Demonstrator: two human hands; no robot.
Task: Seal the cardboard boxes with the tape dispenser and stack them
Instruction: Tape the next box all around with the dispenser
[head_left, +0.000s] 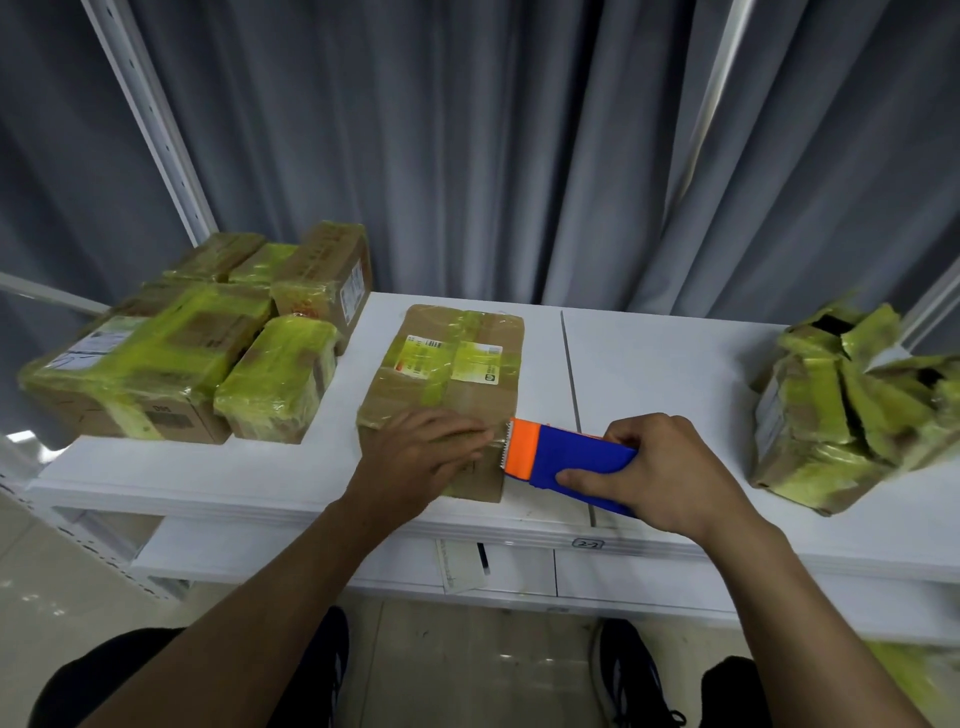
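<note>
While the left hand (415, 457) presses straight fingers flat on the brown cardboard box (452, 374) on the white table (649, 374), the right hand (660, 473) grips the blue-and-orange plastic tape dispenser (561, 457) against the box's right edge; the dispenser's roll is hidden.

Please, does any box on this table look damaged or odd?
Yes. The box at the right end looks crumpled: its taped flaps stand up ragged and open. The boxes on the left are closed and wrapped.
</note>
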